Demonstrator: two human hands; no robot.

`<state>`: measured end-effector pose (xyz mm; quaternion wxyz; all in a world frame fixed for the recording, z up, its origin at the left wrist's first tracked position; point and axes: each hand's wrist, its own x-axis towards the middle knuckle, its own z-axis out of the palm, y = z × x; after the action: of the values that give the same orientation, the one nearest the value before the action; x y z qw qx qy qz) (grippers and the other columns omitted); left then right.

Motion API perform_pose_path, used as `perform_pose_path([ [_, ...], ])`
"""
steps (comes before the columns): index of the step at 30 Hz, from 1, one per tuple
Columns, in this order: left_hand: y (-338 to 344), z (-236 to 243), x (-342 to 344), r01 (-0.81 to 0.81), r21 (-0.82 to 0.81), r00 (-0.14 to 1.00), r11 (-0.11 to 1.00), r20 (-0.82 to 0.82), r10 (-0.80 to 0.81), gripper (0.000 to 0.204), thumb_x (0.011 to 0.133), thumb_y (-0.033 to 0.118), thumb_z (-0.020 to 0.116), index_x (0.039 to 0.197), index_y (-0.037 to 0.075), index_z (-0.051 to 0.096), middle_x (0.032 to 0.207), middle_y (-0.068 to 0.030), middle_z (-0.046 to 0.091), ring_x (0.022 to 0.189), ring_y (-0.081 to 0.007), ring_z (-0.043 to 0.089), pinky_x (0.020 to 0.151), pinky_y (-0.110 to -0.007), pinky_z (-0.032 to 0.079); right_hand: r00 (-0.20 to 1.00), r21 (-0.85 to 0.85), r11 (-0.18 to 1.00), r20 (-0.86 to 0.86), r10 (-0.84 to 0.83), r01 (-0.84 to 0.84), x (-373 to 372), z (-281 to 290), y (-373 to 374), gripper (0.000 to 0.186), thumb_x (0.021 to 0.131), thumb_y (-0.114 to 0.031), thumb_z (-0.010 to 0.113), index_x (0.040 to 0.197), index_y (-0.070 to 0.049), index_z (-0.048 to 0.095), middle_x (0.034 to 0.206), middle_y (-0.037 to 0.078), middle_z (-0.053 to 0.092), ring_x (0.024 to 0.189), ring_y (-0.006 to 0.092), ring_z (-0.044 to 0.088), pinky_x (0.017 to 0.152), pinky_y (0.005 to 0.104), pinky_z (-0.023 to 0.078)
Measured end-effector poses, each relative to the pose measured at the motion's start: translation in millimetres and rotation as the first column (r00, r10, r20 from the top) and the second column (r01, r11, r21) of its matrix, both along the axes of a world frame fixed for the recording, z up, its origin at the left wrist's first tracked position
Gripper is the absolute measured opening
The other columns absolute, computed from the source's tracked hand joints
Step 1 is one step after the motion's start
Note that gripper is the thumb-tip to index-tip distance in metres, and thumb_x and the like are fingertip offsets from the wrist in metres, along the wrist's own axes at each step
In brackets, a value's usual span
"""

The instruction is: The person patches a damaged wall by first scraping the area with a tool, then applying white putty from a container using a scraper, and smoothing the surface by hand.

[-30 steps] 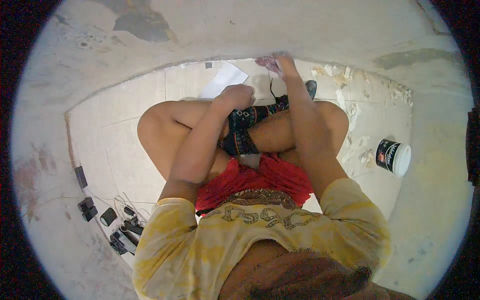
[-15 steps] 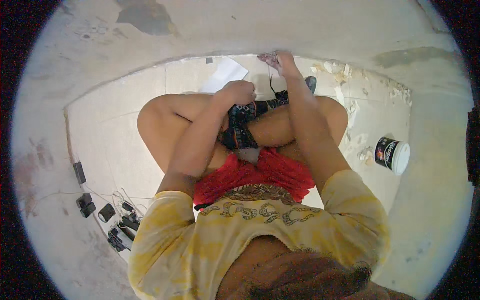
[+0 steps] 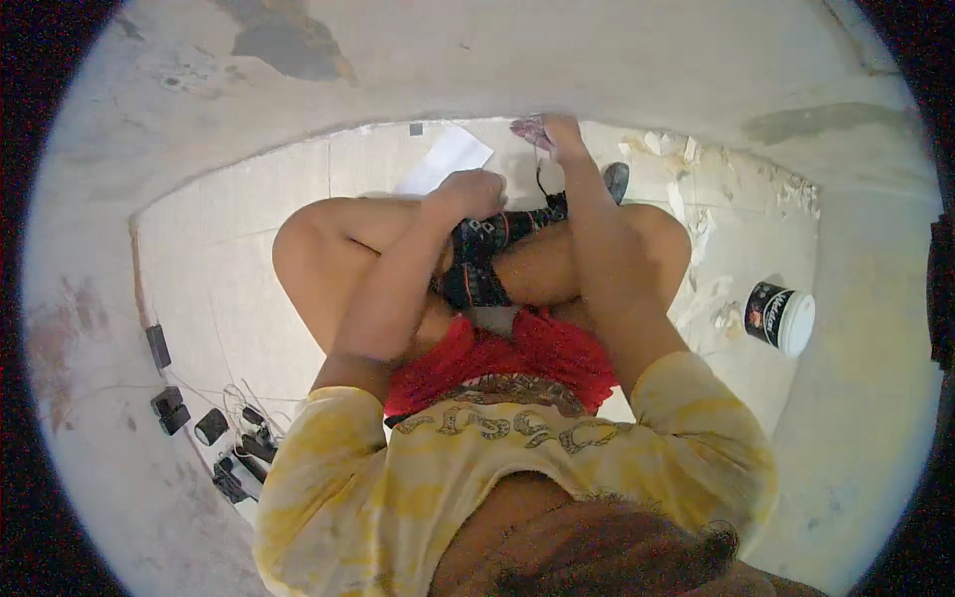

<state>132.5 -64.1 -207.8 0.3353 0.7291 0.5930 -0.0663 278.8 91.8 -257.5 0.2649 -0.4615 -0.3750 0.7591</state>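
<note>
My right hand (image 3: 559,134) is closed round a crumpled reddish-grey cloth-like thing (image 3: 529,130) near the foot of the far wall, with a thin dark cord hanging below it. My left hand (image 3: 473,194) is curled closed above my legs, at the near end of a white sheet (image 3: 448,154); what it holds, if anything, is hidden. Black patterned socks (image 3: 476,254) cover my crossed lower legs, and a dark shoe (image 3: 616,181) shows beside my right forearm.
A white tub with a black label (image 3: 779,317) stands at the right. Peeled whitish scraps (image 3: 676,144) litter the right floor edge. Black adapters (image 3: 169,409) and tangled cables (image 3: 244,408) lie at the left. Walls (image 3: 477,60) enclose the floor, and a small grey square (image 3: 416,129) lies by the far one.
My right hand rose slightly at half a second ago and is now lower again, still on the reddish-grey thing. My left hand made a similar small up-and-down shift and stays curled.
</note>
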Motion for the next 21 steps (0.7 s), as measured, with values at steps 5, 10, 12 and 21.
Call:
perform_pose_path([
  [5, 12.5, 1.9, 9.3, 0.071, -0.012, 0.997, 0.997, 0.011, -0.071, 0.031, 0.089, 0.028, 0.053, 0.097, 0.001, 0.066, 0.102, -0.0236, 0.067, 0.098, -0.0383, 0.065, 0.086, -0.047, 0.051, 0.999, 0.126, 0.992, -0.024, -0.028, 0.031, 23.5, -51.6, 30.0, 0.031, 0.097, -0.012, 0.042, 0.114, 0.007, 0.06, 0.102, 0.02, 0.069, 0.094, 0.0275, 0.07, 0.071, 0.0271, 0.058],
  [10, 1.9, -1.9, 8.3, 0.025, -0.013, 1.0, 1.0, 0.017, -0.025, 0.03, 0.089, 0.027, 0.053, 0.097, 0.001, 0.065, 0.101, -0.0234, 0.067, 0.098, -0.0386, 0.065, 0.086, -0.046, 0.051, 0.998, 0.086, 0.995, 0.038, -0.048, 0.045, 15.0, -34.9, 10.8, 0.031, 0.095, -0.011, 0.042, 0.114, 0.007, 0.06, 0.102, 0.021, 0.069, 0.097, 0.0276, 0.069, 0.071, 0.0264, 0.059],
  [12, -0.2, -3.9, -4.4, 0.046, -0.037, 0.999, 0.998, 0.017, -0.046, 0.03, 0.089, 0.027, 0.053, 0.099, 0.001, 0.065, 0.101, -0.0231, 0.067, 0.098, -0.0388, 0.065, 0.087, -0.046, 0.051, 0.999, -0.013, 1.0, 0.052, -0.013, 0.013, -5.6, 0.2, -4.7, 0.031, 0.095, -0.009, 0.042, 0.114, 0.007, 0.06, 0.102, 0.021, 0.069, 0.098, 0.0284, 0.069, 0.072, 0.0268, 0.059],
  [21, 13.9, 3.4, 17.0, 0.095, -0.02, 0.995, 0.995, 0.042, -0.094, 0.033, 0.09, 0.029, 0.055, 0.101, 0.001, 0.066, 0.105, -0.0232, 0.067, 0.1, -0.0381, 0.065, 0.088, -0.047, 0.05, 0.975, 0.162, 0.965, -0.112, -0.191, 0.208, 35.5, -77.3, 31.6, 0.033, 0.094, -0.006, 0.038, 0.114, 0.016, 0.053, 0.109, 0.03, 0.064, 0.098, 0.0341, 0.068, 0.073, 0.0304, 0.06],
])
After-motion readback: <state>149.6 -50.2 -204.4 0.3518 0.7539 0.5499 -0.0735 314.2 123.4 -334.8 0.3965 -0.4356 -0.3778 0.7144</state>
